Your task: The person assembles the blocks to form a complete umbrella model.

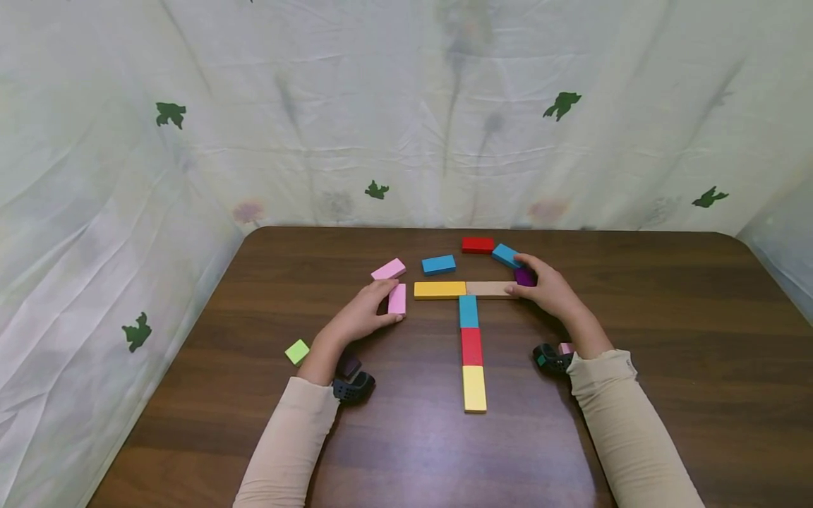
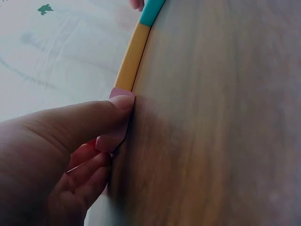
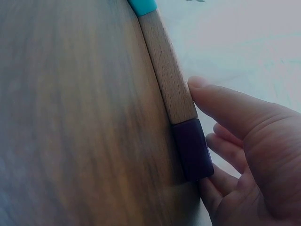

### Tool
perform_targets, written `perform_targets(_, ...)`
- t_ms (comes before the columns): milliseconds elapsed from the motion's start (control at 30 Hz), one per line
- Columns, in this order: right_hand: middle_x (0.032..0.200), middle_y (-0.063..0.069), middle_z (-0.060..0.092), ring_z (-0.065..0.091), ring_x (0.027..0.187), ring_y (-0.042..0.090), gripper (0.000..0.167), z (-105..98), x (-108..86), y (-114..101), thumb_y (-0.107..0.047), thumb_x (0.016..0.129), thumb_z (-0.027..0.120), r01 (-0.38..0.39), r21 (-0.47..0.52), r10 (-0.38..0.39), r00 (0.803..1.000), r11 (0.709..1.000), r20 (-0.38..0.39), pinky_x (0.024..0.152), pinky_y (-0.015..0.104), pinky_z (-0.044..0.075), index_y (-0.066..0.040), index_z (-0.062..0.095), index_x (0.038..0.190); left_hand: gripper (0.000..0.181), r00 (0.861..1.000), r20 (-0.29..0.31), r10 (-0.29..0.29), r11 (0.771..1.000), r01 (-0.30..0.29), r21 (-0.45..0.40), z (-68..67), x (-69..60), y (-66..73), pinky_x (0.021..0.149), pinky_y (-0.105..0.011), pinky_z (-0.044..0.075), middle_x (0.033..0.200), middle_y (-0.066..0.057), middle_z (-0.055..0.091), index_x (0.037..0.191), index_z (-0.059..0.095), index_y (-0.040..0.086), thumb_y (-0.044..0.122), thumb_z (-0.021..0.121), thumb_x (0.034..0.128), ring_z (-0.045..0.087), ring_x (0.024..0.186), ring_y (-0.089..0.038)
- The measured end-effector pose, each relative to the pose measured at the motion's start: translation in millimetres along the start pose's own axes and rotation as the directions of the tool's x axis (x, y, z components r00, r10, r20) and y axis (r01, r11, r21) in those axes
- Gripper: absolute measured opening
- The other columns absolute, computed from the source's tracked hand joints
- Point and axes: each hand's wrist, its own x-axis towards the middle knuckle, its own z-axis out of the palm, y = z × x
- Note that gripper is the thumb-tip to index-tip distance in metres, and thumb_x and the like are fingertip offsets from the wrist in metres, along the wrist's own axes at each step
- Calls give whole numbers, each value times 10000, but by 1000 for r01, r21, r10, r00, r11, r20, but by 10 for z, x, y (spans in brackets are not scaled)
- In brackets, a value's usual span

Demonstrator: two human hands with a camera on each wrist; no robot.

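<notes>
My left hand [image 1: 358, 315] pinches an upright-lying pink block [image 1: 397, 300], thumb at its near end and fingers at the far end. Just right of it, an orange-yellow block [image 1: 440, 290] and a plain wooden block [image 1: 489, 288] lie end to end in a row. At that row's right end, the right hand [image 1: 554, 291] has its thumb and fingers around a purple block [image 1: 525, 276]. In the right wrist view, the purple block [image 3: 193, 149] meets the wooden block's end, and the thumb tip is beside the wooden block [image 3: 169, 70].
A teal block [image 1: 468, 311], a red block [image 1: 471, 346] and a yellow block [image 1: 474, 389] run toward me from the row. Behind lie another pink block [image 1: 389, 269], two blue blocks [image 1: 439, 265] and a red one [image 1: 478, 245]. A green block [image 1: 296, 352] lies by the left wrist.
</notes>
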Motion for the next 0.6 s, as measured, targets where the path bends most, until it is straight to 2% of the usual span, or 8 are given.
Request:
perform_targets(367,1396,185,287,296,1212,355,755,5,4,8,-376,807,655,-14,0,14,1000,1000,-3,963,518,279,-104,281,1403,693,998,16,-68,998,68,-6,1,94,35,1031,-415,211,1412,-148,292,1402,273,24,282,613,857,249,1284,-292)
perform_targets(600,1395,189,285,295,1214,358,755,3,0,16,-373,810,652,-12,-12,12,1000,1000,1,963,520,278,-98,276,1404,697,997,2,-78,997,78,-5,-3,164,27,1028,-430,209,1406,-161,298,1403,267,20,269,619,855,259,1281,-298)
